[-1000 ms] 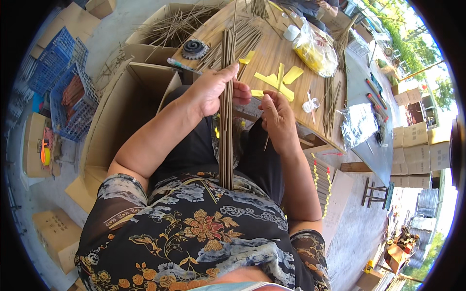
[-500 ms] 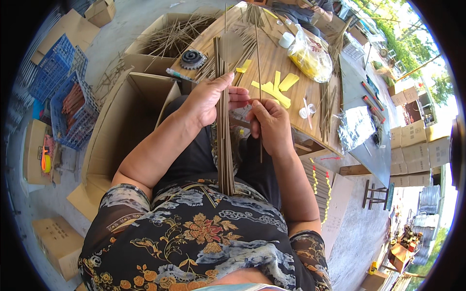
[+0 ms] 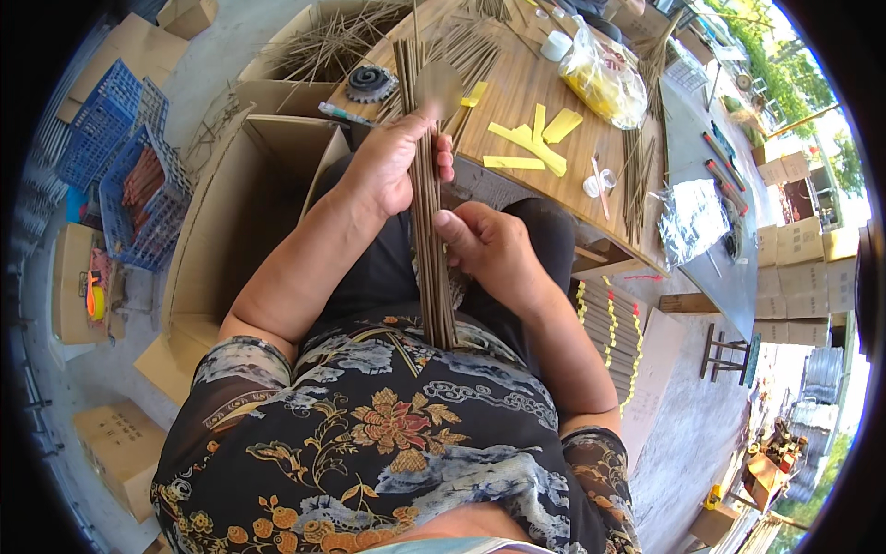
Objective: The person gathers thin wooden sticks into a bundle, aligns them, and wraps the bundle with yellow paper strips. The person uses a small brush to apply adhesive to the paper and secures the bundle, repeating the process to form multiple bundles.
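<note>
Head view: I look down, by remote feed, on two bare hands; clock positions are counted from the picture's centre.
Shirt: black floral cloth [image 3: 397, 425], nearest the lens, at 6 o'clock.
Bundle: the bundle of thin brown sticks [image 3: 435, 286] stands lengthwise from 12 o'clock toward 6, its lower end against the shirt; a blurred round patch covers part of the upper end.
Right hand: the right hand [image 3: 494, 245], just off centre at 2 o'clock, has its fingers curled and its thumb close beside the bundle; I cannot tell whether it pinches anything.
Left hand: the left hand [image 3: 392, 166], between 11 and 12 o'clock, is wrapped around the bundle, fingertips emerging on the far side.
Open carton: a cardboard box [image 3: 208, 222] gapes at 10 o'clock, beside the left forearm.
Wooden table: the tabletop [image 3: 517, 83] spreads beyond the hands, at 12 to 2 o'clock.
Yellow strips: several flat strips [image 3: 524, 138] lie on it at 1 o'clock, some overlapping.
Ridged disc: a dark round piece [image 3: 371, 83] sits at 11 o'clock, near loose sticks [image 3: 475, 60].
Clear bag: a plastic bag [image 3: 604, 88] with yellow contents rests farther out at 1 o'clock.
Blue crates: openwork crates [image 3: 101, 129] stand between 9 and 10 o'clock.
Far cartons: stacked boxes [image 3: 794, 286] occupy 3 o'clock.
</note>
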Demonstrator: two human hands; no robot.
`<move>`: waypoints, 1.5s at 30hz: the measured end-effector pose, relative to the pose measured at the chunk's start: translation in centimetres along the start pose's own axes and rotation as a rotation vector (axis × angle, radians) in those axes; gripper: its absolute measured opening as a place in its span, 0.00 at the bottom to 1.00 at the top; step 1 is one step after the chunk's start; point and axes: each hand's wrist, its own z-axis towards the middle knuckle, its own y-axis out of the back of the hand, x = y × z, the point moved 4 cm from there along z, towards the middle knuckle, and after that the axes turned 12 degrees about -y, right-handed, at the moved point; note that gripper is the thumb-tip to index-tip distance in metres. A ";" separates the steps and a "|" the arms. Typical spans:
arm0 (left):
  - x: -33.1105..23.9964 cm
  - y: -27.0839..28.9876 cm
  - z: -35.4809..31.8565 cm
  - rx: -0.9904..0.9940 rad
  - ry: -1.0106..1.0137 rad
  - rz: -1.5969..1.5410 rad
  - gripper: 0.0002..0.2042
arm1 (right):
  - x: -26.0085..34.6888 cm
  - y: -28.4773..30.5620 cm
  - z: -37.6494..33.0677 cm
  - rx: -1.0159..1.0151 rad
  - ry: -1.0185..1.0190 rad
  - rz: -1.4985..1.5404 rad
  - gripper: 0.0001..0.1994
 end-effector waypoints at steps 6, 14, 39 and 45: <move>0.1 0.3 0.4 0.073 0.013 -0.028 0.11 | -2.6 3.5 1.3 -0.159 -0.023 0.119 0.05; -0.2 0.9 1.0 0.209 -0.024 -0.049 0.09 | -1.5 5.4 2.7 -0.266 -0.154 -0.122 0.10; -2.8 0.2 9.6 0.090 -0.191 -0.104 0.08 | -13.2 7.1 12.9 -0.351 0.010 -0.757 0.28; -2.7 -2.4 11.6 0.135 -0.246 -0.079 0.08 | -11.8 13.1 18.3 -0.456 -0.165 -0.555 0.20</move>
